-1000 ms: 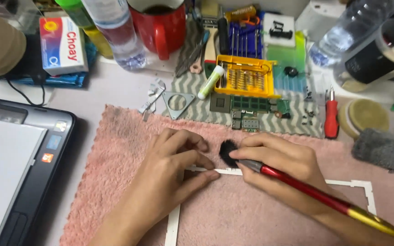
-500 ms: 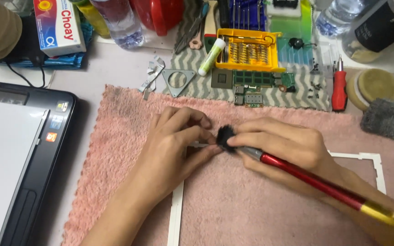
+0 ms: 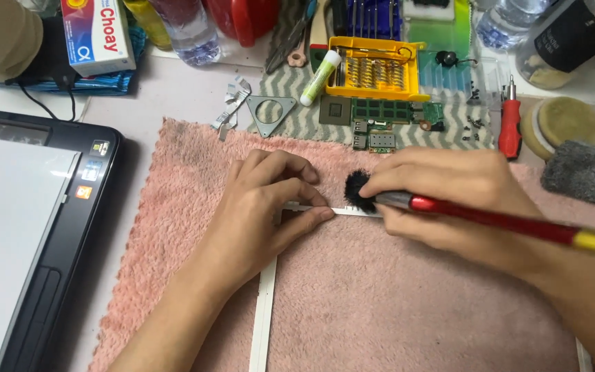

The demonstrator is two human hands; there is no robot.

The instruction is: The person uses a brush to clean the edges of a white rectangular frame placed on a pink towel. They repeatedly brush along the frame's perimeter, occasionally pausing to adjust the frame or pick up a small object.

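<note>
The left hand (image 3: 263, 207) presses its fingertips on the top strip of a white bezel frame (image 3: 264, 310) lying mid-towel on the pink towel (image 3: 380, 310); the right hand (image 3: 449, 200), grip closed, holds a red-handled brush (image 3: 490, 217), bristles touching the frame; a laptop (image 3: 29, 227) sits at the worktop's left edge.

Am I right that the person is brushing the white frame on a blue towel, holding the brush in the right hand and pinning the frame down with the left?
Not quite: the towel is pink, not blue, as the head view shows. The rest holds: the right hand holds the brush with the red and yellow handle against the white frame, and the left hand presses the frame down at its corner.
</note>
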